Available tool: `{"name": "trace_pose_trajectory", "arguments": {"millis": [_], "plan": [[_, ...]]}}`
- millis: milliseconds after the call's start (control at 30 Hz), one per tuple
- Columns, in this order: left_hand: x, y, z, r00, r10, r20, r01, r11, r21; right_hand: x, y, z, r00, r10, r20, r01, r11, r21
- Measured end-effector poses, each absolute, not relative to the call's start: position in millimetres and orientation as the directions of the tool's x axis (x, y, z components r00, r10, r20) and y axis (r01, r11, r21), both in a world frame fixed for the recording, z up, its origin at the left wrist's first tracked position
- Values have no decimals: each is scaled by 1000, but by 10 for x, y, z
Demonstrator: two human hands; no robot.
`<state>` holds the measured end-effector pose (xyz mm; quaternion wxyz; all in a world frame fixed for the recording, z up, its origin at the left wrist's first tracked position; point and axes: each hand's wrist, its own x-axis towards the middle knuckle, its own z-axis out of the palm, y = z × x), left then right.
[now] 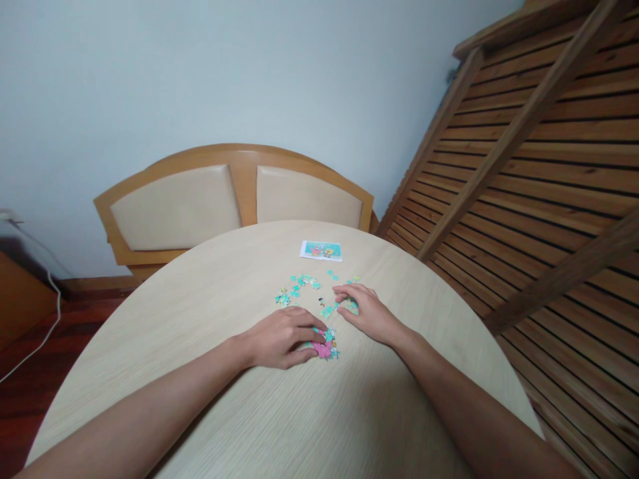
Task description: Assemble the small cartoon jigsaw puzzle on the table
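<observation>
My left hand rests on the table, its fingers spread over a partly joined jigsaw puzzle with pink and teal pieces. Its fingertips touch the puzzle and cover part of it. My right hand hovers or rests farther off to the right, thumb and fingers apart, over loose teal puzzle pieces. Nothing shows between its fingers. A small dark and white piece lies just left of the right fingertips. Beyond the left hand spreads a loose group of teal pieces.
A picture card with pink and yellow cartoon figures lies toward the far side of the round wooden table. Behind it stands a padded wooden headboard against the wall. Slatted wood leans at the right. A white cable hangs at left.
</observation>
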<state>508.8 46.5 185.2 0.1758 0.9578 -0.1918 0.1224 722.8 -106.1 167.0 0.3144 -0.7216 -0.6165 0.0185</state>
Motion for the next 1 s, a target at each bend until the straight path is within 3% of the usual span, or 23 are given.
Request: {"name": "trace_pose_trajectory", "arguments": {"millis": [333,600,800,1000], "plan": [[5101,471,1838,890,-318,326,-410,-870,273,7221,-1038,1663,252,903,349,871,-55,-488],[5109,474,1823,878,-329,346,-428,-864,265,7183,-1052,1712,234,904,359,825,10,-565],[5108,469,1829,882,-316,350,-413,-876,249,7128,-1051,1775,250,920,302,646,74,-759],[5107,463,1850,896,-262,359,-360,-901,241,7049,-1025,1798,324,929,181,357,58,-932]]}}
